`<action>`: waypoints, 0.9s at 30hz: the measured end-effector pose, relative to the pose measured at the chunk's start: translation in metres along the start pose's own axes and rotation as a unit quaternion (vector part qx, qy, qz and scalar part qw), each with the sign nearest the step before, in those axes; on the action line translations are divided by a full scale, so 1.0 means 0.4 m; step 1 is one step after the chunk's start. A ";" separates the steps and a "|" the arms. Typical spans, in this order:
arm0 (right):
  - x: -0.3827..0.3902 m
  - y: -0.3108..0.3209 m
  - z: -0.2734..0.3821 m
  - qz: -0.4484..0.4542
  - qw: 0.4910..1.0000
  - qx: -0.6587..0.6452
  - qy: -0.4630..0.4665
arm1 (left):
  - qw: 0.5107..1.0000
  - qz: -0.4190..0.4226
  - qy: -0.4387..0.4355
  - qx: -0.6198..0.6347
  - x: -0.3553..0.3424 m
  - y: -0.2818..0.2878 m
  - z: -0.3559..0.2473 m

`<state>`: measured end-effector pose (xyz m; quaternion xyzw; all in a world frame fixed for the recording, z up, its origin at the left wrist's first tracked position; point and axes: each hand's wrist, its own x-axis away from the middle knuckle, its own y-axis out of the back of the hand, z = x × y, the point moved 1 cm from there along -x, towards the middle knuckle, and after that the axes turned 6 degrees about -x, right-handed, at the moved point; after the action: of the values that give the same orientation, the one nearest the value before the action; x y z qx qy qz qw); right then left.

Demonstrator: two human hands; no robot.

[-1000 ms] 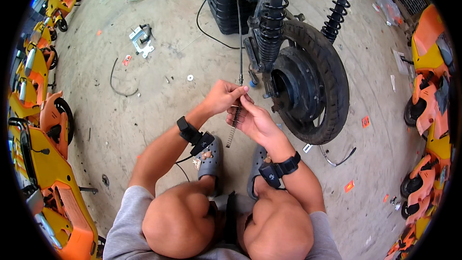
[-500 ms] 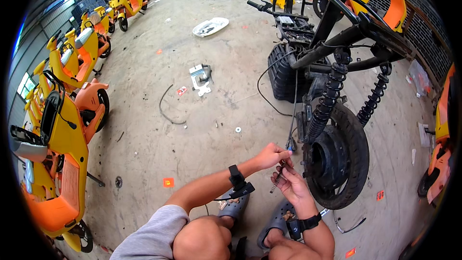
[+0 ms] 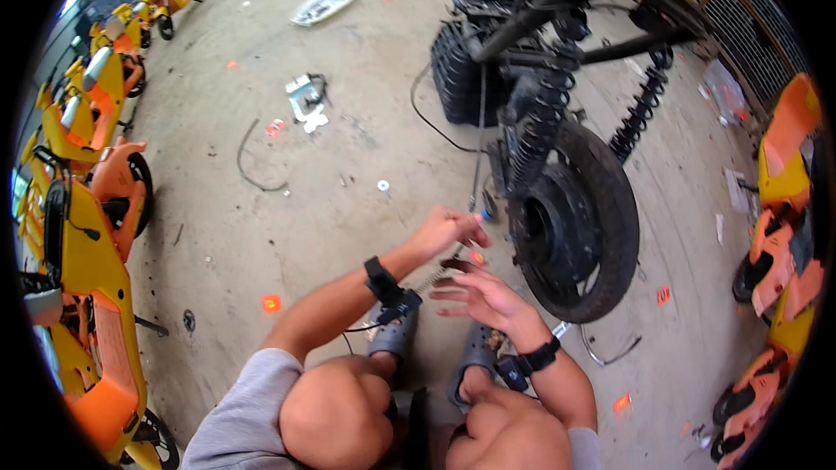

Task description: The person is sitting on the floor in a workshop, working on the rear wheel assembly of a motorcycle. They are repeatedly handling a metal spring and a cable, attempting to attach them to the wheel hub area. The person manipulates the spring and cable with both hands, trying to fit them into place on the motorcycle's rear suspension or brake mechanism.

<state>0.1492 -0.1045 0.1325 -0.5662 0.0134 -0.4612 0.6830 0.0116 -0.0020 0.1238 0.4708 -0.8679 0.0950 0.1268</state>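
Since half a second ago, the right hand [image 3: 479, 298] has let its fingers spring apart: they were bunched round the thin coil spring [image 3: 428, 282], and now they fan out loosely, gripping nothing that I can make out. Whether a fingertip brushes the coils is too blurred to tell. The left hand [image 3: 448, 232] has its fingers curled in close, thumb against forefinger, pinching the black control cable [image 3: 477, 165] near its lower end; the exact grip is hidden. The spring slants out below those fingers toward the person's left clog [image 3: 394, 337], just beside the spread right fingertips.

Above the left fingers the cable climbs past a black ribbed case [image 3: 461, 78]. To the right of both hands' fingers, near but apart, stands the scooter's rear wheel [image 3: 620, 218], with a coil-over shock absorber [image 3: 542, 126] rising over it. On the concrete floor [image 3: 348, 135], up and left of the fingers, lie a pale washer [image 3: 383, 185], a curved black hose [image 3: 246, 161] and a silvery bracket [image 3: 305, 100]. Well off to the fingers' left stand yellow-and-orange scooters [image 3: 91, 270].
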 end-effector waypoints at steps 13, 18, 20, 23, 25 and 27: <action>-0.002 0.034 0.014 -0.013 0.997 0.070 0.025 | 0.994 0.013 0.039 0.098 -0.014 -0.006 0.040; -0.007 0.077 0.006 0.020 0.998 0.050 0.044 | 0.993 0.016 0.034 0.110 -0.013 -0.002 0.034; -0.002 0.073 -0.004 0.029 0.997 0.061 0.035 | 0.995 0.007 0.005 0.095 -0.014 0.001 0.039; -0.004 0.088 0.003 0.019 0.997 0.030 0.063 | 0.995 0.003 0.010 0.104 -0.015 -0.001 0.043; 0.013 0.081 0.008 0.003 0.997 0.048 0.053 | 0.993 0.004 0.005 0.114 -0.015 -0.001 0.042; 0.012 0.085 0.003 -0.016 0.996 0.060 0.059 | 0.992 0.002 0.005 0.124 -0.014 -0.001 0.043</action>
<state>0.1737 -0.1089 0.1087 -0.4962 0.0164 -0.5047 0.7063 0.0125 -0.0027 0.1058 0.4803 -0.8499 0.2044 0.0715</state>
